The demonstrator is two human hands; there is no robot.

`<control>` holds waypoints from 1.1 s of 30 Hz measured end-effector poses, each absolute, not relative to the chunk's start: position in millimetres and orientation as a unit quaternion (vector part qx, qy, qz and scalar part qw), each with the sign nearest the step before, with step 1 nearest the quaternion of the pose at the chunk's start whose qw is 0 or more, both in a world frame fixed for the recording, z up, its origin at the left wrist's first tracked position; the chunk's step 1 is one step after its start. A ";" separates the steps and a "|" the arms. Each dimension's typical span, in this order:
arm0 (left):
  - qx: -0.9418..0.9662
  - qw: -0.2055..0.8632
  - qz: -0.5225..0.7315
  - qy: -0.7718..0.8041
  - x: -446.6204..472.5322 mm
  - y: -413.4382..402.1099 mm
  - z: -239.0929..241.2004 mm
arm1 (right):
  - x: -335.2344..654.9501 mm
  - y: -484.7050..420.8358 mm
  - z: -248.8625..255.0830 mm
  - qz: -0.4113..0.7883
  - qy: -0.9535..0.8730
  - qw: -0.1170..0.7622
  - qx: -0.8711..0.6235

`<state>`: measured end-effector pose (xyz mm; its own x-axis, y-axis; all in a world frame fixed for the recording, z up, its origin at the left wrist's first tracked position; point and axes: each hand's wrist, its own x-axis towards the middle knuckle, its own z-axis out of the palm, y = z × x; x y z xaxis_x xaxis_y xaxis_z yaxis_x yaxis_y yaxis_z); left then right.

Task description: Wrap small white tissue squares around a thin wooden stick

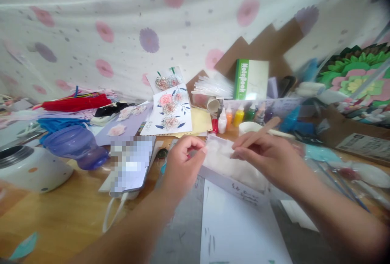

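My right hand (265,160) grips a flat wooden craft stick (271,125), which slants up to the right from between the fingers. Under both hands is a shallow white box (234,185) with handwriting on its front side. White powdery or fluffy material (231,162) fills it. At the box's left corner, my left hand (184,170) is closed, thumb and forefinger together; I cannot make out what is in them. A white sheet of paper (237,227) with a few dark strokes lies in front of the box, on a grey mat (179,223).
Several small paint bottles (239,115) stand behind the box, near a notebook (252,79). Left lie a phone (137,166) with a white cable, a purple translucent cup (79,146) and a spotted white pot (36,170). Flower-decorated cards (175,111) lean at the back. Brushes (341,182) lie right.
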<state>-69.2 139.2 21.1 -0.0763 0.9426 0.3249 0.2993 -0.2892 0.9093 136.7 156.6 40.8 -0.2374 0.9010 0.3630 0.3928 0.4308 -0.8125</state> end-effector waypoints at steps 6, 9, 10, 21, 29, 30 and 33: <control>0.650 0.167 0.513 0.535 -73.2 147.1 20.1 | 143.0 162.0 38.6 0.225 -0.784 0.365 -0.448; 0.740 0.023 0.457 0.494 -73.8 148.8 16.0 | 144.5 165.5 37.4 0.212 -0.794 0.388 -0.418; 0.767 0.002 0.420 0.486 -74.0 149.2 14.2 | 146.0 166.6 38.6 0.207 -0.793 0.397 -0.413; 0.802 0.054 0.375 0.462 -72.2 150.0 10.8 | 173.7 128.6 55.2 0.184 -0.806 0.418 -0.376; 0.780 0.044 0.440 0.442 -72.4 151.0 7.3 | 181.5 138.2 49.5 0.206 -0.711 0.440 -0.508; 0.785 0.045 0.438 0.436 -72.6 150.8 7.7 | 183.5 145.7 52.9 0.193 -0.702 0.448 -0.520; 0.816 0.057 0.412 0.401 -73.1 148.9 11.6 | 190.3 166.5 56.8 0.160 -0.673 0.458 -0.559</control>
<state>-73.1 148.9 11.6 0.3397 0.7011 0.6270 0.6070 -0.6726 0.4233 190.3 166.5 56.8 0.0443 0.8983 0.4372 0.6059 0.3238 -0.7267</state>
